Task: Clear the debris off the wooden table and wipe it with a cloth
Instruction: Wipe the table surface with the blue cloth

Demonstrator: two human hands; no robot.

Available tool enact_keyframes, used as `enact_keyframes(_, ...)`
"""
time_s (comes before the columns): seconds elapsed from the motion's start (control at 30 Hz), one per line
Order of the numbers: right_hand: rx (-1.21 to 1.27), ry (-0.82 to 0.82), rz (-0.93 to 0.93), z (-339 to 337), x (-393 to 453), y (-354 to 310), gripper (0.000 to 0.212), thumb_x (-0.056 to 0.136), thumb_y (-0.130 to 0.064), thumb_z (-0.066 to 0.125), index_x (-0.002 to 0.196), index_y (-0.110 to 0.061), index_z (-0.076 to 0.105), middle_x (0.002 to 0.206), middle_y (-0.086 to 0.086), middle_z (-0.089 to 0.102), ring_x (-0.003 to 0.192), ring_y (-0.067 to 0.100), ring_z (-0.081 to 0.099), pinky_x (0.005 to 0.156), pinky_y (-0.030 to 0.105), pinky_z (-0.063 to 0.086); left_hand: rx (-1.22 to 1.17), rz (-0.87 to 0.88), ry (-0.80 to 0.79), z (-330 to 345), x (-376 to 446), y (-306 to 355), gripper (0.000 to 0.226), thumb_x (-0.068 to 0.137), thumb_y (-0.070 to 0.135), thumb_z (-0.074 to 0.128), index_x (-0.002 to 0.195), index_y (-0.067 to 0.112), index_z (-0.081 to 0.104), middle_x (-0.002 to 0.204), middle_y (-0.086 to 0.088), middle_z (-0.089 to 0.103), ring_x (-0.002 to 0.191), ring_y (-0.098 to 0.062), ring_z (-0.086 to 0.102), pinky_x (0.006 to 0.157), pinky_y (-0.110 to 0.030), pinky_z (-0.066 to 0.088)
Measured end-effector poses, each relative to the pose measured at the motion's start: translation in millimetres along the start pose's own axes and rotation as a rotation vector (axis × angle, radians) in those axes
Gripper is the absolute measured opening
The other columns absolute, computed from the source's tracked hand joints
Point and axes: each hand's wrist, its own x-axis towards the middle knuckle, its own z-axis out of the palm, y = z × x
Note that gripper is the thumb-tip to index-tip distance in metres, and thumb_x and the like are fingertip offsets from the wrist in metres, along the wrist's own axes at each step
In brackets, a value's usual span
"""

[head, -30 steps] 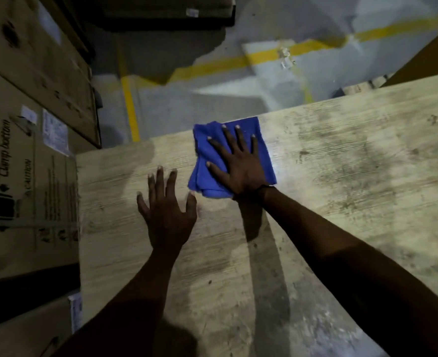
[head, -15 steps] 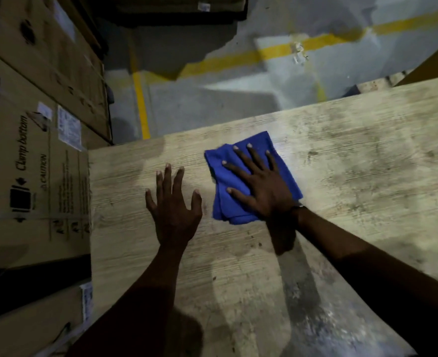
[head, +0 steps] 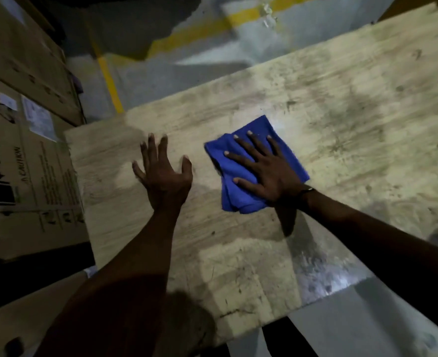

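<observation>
I see the cloth (head: 241, 191) first: a deep blue piece, folded into a rough square with several layers showing along its near-left edge, where the folds bunch up and curl slightly. It lies flat on the table (head: 341, 140), a little left of the middle of the top and well in from the far edge. The table itself is pale wood with a visible grain, streaked with dark smudges and scuffs, heaviest to the right of the cloth, and with a greyish, shiny patch along the near right side. My right hand (head: 269, 171) lies on top of the cloth, palm down, with all the fingers (head: 241, 144) straight and spread wide; the fingertips reach close to the far edges of the cloth and the thumb points left across its near part. It presses on the cloth and curls round nothing. There is a dark band at that wrist. My left hand (head: 165, 173) is beside the cloth on its left, apart from it, palm down over bare wood with fingers stretched and fanned out, holding nothing; I cannot tell for sure whether the palm is fully on the wood or just above it. To the left of the table stand stacked cardboard boxes (head: 22, 161) with printed labels, and beyond the far edge is a grey floor with yellow lines (head: 109, 81).
</observation>
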Motion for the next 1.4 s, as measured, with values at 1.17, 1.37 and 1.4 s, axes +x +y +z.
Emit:
enact_keyframes(1.17,0.027,0.188,0.737,60.0,-62.7,-194.7,0.075,0.105,-0.069,0.032,0.168,-0.032,0.019,0.177,0.011,0.004,0.163,0.04,-0.001,0.126,0.068,0.003,-0.038,-0.096,-0.053,-53.9,-27.9,-143.5,0.067,0.106,0.056,0.034,0.165,0.024,0.029,0.175,-0.007,0.017,0.163,-0.028,0.013,0.131,-0.051,0.008)
enact_keyframes(1.37,0.044,0.191,0.534,67.1,42.4,-179.5,0.071,0.105,-0.067,0.032,0.167,-0.035,0.023,0.177,0.008,0.01,0.163,0.039,0.003,0.127,0.067,0.0,-0.046,-0.036,0.036,-47.2,-14.8,-156.1,0.066,0.106,0.053,0.039,0.164,0.021,0.034,0.174,-0.008,0.023,0.161,-0.029,0.019,0.13,-0.045,0.012)
enact_keyframes(1.4,0.04,0.187,0.5,67.3,57.8,-176.5,0.071,0.105,-0.067,0.031,0.167,-0.035,0.023,0.177,0.008,0.01,0.163,0.039,0.003,0.127,0.066,0.0,-0.06,-0.032,0.045,-45.8,-14.5,-155.8,0.065,0.106,0.051,0.042,0.163,0.02,0.036,0.173,-0.008,0.025,0.161,-0.029,0.021,0.13,-0.044,0.012)
